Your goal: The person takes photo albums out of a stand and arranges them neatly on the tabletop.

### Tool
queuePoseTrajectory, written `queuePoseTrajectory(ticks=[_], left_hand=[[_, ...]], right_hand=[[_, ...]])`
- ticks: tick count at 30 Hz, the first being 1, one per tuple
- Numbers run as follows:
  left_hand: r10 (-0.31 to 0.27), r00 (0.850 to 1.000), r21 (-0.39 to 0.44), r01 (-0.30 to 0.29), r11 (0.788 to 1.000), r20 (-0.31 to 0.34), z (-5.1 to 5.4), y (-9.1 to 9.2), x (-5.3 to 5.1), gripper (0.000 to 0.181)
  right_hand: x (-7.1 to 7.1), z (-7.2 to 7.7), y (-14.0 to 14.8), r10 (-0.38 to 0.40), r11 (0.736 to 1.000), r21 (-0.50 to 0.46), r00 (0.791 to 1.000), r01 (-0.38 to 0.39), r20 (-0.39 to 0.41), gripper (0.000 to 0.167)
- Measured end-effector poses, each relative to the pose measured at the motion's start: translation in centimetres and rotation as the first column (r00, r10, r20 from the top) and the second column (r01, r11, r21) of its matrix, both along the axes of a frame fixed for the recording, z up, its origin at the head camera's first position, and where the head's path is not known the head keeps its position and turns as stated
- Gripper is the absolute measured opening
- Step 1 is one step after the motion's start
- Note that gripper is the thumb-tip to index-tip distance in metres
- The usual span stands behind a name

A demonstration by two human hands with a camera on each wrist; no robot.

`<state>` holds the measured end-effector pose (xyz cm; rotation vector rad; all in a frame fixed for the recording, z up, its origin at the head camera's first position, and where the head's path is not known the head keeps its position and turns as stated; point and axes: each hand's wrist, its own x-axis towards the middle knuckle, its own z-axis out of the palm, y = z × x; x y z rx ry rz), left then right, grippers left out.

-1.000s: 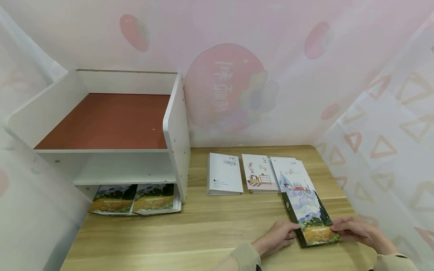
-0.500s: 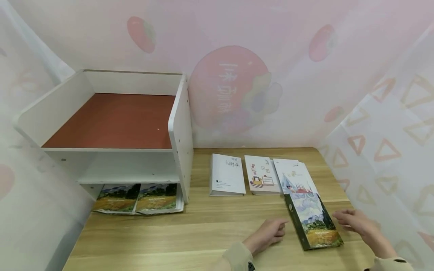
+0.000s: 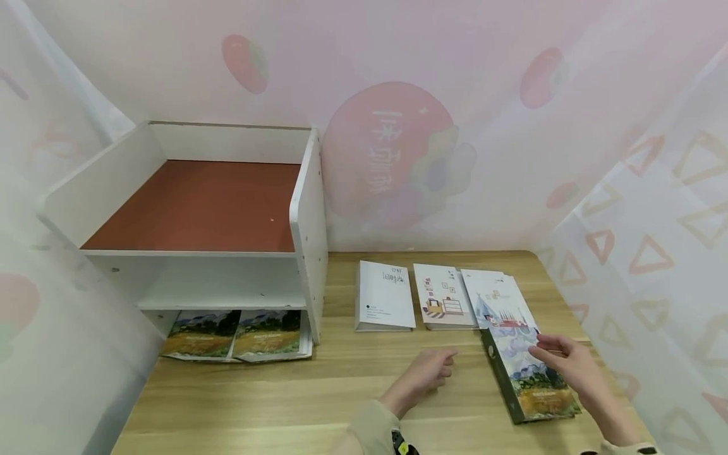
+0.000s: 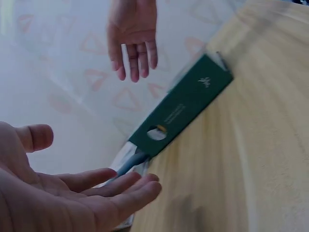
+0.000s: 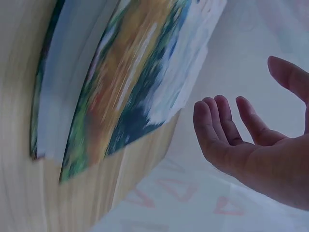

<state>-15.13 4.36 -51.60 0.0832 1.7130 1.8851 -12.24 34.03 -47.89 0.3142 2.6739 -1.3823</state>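
The left hand [image 3: 422, 374] is loose and empty beside the landscape-covered album [image 3: 524, 381] on the surface [image 3: 296, 404], the right hand [image 3: 573, 365] raised by its right edge, fingers apart; gripping both long sides evenly should best keep it from flopping open.

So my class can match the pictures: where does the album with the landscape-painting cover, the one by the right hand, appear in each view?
Head: the album lies lower right, partly hidden by the right hand.
Left wrist: the album's green spine slants near the centre.
Right wrist: its cover and page edges show at upper left.
Shared landmark: the right hand, visible in all three views.
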Motion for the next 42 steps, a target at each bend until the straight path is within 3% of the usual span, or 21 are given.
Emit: queuePoseTrajectory(ticks=[5, 8, 12, 17, 20, 28, 38, 42], left_hand=[[-0.002, 1.0, -0.054, 0.001, 0.999, -0.018, 0.5, -2.5, -0.2, 0.053], [0.005, 1.0, -0.075, -0.007, 0.997, -0.03, 0.6, -3.9, -0.4, 0.054], [0.005, 1.0, -0.081, -0.007, 0.997, -0.029, 0.9, -5.5, -0.7, 0.051], [0.02, 0.999, -0.076, -0.023, 0.997, -0.033, 1.1, -7.5, -0.9, 0.054], [0.042, 0.998, -0.078, -0.045, 0.996, -0.039, 1.0, -8.8, -0.9, 0.058], [0.096, 0.995, -0.059, -0.098, 0.993, -0.034, 0.3, -12.3, -0.4, 0.062], [0.181, 0.983, -0.081, -0.184, 0.98, -0.04, -0.5, -15.8, 0.3, 0.068], [0.227, 0.974, -0.073, -0.228, 0.971, -0.012, -0.6, -17.3, 0.6, 0.071]], right_hand=[[0.5, -0.2, -3.2, -0.061, 0.986, -0.159, 0.997, 0.052, -0.051, 0.062], [0.7, -0.4, -5.3, -0.094, 0.953, -0.295, 0.994, 0.074, -0.054, 0.057], [1.0, -0.7, -8.3, -0.135, 0.877, -0.467, 0.99, 0.107, -0.027, 0.052], [1.6, -0.9, -11.7, -0.17, 0.774, -0.615, 0.985, 0.149, 0.024, 0.048], [1.7, -0.9, -13.6, -0.168, 0.739, -0.655, 0.985, 0.157, 0.046, 0.046], [1.3, -1.0, -18.1, -0.107, 0.69, -0.716, 0.993, 0.104, 0.041, 0.042], [0.5, -1.4, -21.6, 0.028, 0.688, -0.726, 0.999, 0.007, 0.037, 0.048], [0.1, -1.6, -23.1, 0.092, 0.664, -0.746, 0.995, -0.039, 0.03, 0.049]])
